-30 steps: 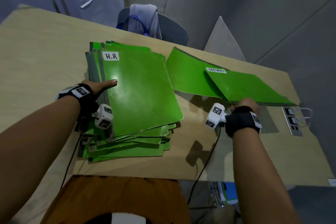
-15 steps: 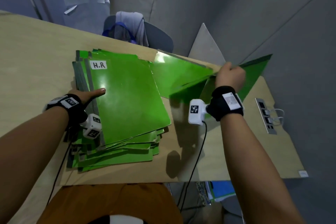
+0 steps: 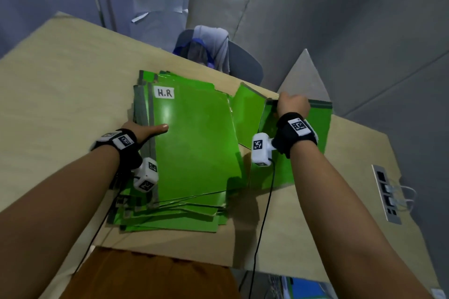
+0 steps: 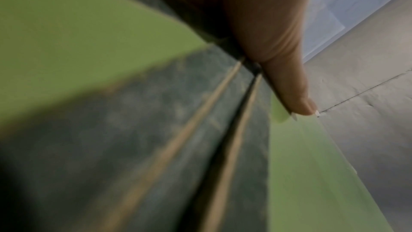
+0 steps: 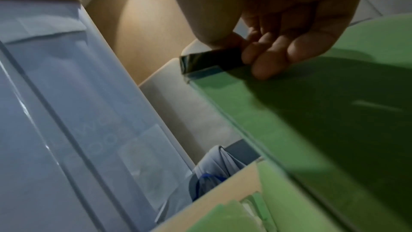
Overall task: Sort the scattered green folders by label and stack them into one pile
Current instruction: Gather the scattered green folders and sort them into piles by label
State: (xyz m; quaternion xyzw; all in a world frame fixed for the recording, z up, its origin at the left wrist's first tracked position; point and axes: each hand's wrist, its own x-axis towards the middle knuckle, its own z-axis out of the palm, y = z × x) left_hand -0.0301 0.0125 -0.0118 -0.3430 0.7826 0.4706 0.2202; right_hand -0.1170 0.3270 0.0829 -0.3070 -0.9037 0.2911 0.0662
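- Folder (image 3: 301, 153): held raised on edge at the right of the pile (image 3: 194, 153), its lower edge on or just above the bench (image 3: 60, 80); which of the two cannot be told. Its label is not in view.
- Right hand (image 3: 292, 105): fingers curled over the folder's top edge at the dark spine strip, thumb on one face and fingertips (image 5: 265, 70) on the other. It has a firm pinch on this one folder.
- Pile: green folders stacked loosely on the bench in front of the person, edges fanned at the near side. The top folder carries a white "H.R" label (image 3: 165, 93).
- Left hand (image 3: 143, 128): laid against the left, spine side of the pile, thumb stretched flat across the top cover. It presses and steadies; it grips nothing.
- Second loose folder (image 3: 245, 109): lies between the pile and the held folder, partly covered by both.
- Step in hand (judgement): carrying a loose folder to the pile. At least two folders remain outside the pile, so the task is not finished.
- Next move (judgement): read the held folder's label, lay it flat, align its spine with the pile's spine side, and lower it while the left hand keeps the pile from sliding.
- Head view: shows both hands, the pile, the label and the bench layout.
- Right wrist view: shows the pinch at the spine strip, which the back of the hand hides in the head view.
- Left wrist view: blurred; shows the thumb (image 4: 287, 84) lying on green cover beside grey spine edges.
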